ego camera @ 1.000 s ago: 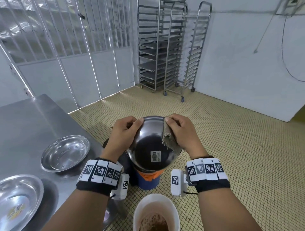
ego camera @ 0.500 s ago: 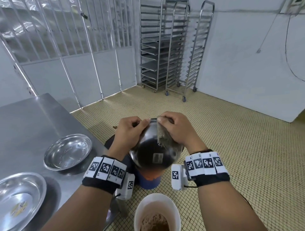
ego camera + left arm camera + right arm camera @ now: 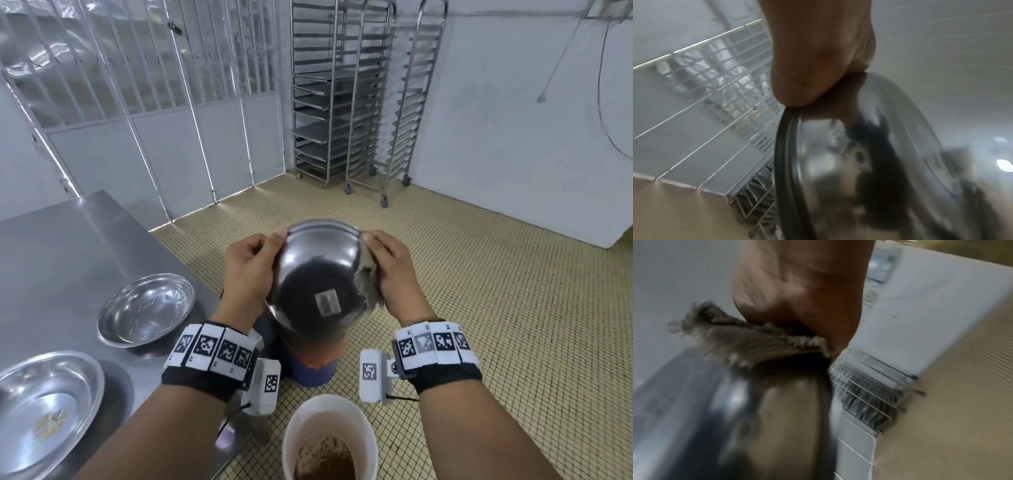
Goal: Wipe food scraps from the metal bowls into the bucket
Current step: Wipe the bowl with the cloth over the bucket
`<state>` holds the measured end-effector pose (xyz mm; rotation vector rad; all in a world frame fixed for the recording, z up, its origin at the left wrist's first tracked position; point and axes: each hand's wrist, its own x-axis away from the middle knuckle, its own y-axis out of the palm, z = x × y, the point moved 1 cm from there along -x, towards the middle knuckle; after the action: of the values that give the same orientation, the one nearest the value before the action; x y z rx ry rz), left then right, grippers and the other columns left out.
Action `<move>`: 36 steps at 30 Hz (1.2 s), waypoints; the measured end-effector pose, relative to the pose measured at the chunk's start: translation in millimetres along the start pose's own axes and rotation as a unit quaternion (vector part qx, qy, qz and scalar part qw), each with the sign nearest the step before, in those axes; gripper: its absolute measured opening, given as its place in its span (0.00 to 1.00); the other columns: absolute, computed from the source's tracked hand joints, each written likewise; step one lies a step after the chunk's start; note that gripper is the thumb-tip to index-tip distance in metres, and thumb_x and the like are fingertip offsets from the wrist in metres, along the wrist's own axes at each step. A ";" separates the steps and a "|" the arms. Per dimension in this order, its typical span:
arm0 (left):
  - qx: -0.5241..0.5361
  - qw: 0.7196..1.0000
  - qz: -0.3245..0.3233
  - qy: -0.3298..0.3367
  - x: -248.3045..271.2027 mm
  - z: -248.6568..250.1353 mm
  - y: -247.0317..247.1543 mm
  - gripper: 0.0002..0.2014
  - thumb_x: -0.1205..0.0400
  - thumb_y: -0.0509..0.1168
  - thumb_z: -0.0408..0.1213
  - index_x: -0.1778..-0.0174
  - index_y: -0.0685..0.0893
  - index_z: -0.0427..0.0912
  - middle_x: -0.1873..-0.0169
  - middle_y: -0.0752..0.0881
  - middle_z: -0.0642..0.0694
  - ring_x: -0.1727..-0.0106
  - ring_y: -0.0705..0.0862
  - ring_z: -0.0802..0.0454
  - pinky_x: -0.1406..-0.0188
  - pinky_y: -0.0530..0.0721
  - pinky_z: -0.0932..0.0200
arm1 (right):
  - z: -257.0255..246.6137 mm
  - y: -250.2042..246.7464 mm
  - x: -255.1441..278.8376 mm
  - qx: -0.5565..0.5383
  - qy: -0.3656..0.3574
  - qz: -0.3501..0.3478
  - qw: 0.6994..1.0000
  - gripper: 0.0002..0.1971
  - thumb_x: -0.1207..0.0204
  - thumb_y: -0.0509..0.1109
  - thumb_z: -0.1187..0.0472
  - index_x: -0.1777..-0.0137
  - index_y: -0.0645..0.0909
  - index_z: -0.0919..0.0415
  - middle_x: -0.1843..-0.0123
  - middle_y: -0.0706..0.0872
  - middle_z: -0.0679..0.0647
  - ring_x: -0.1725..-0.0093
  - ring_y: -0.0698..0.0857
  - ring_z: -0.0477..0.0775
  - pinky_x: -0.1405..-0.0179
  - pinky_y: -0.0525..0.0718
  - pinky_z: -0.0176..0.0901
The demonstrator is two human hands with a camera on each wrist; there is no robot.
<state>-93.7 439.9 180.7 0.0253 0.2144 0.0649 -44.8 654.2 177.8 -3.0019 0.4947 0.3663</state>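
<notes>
the left hand (image 3: 251, 270) is gripping the rim of the metal bowl (image 3: 318, 274), holding it upturned in the air with its stickered base facing the person and its mouth pointing away and down, probably so scraps fall toward the blue bucket (image 3: 313, 368) beneath. the right hand (image 3: 394, 270) is pinching a grey cloth (image 3: 368, 282) over the opposite rim. 2 more bowls are sitting on the bench (image 3: 51, 246).

bowl (image 3: 320, 274): glossy metal | rag (image 3: 368, 284): frayed rough cloth | bucket (image 3: 294, 431): smooth plastic
</notes>
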 end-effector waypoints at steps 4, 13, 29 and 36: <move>-0.014 1.000 0.009 0.009 3.2 -10.6 -5.4 0.24 0.13 0.70 0.46 0.65 0.80 0.27 0.74 0.79 0.38 0.70 0.77 0.46 0.67 0.76 0.47 | 26.5 -1.1 12.2 -0.160 0.048 0.009 0.986 0.15 0.11 0.64 0.59 0.58 0.88 0.53 0.59 0.87 0.54 0.56 0.84 0.56 0.46 0.79 0.54; -0.178 0.967 -0.149 0.102 6.5 11.0 5.2 0.14 0.14 0.72 0.44 0.64 0.89 0.41 0.77 0.85 0.49 0.78 0.78 0.60 0.77 0.75 0.66 | -7.4 3.6 9.0 0.236 -0.104 -0.057 0.965 0.09 0.13 0.68 0.53 0.53 0.88 0.48 0.57 0.90 0.39 0.54 0.86 0.40 0.50 0.80 0.40; -0.010 1.000 0.012 0.013 -0.2 -3.0 -4.4 0.20 0.15 0.73 0.45 0.65 0.86 0.31 0.73 0.85 0.35 0.72 0.81 0.46 0.70 0.81 0.53 | 15.3 -2.8 6.4 -0.041 0.012 0.001 0.999 0.12 0.15 0.68 0.52 0.58 0.89 0.49 0.57 0.87 0.52 0.53 0.83 0.56 0.44 0.78 0.53; -0.083 0.994 -0.041 0.052 8.2 -10.8 -0.3 0.17 0.14 0.72 0.42 0.68 0.87 0.41 0.79 0.82 0.51 0.77 0.77 0.58 0.76 0.76 0.66 | -0.8 4.4 -8.0 0.213 -0.091 -0.046 0.972 0.12 0.13 0.65 0.52 0.55 0.87 0.51 0.61 0.88 0.43 0.56 0.85 0.48 0.51 0.81 0.48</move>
<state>-88.1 440.3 168.4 -0.1534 0.3133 0.0015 -53.4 652.4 180.4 -2.5370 0.3620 0.4551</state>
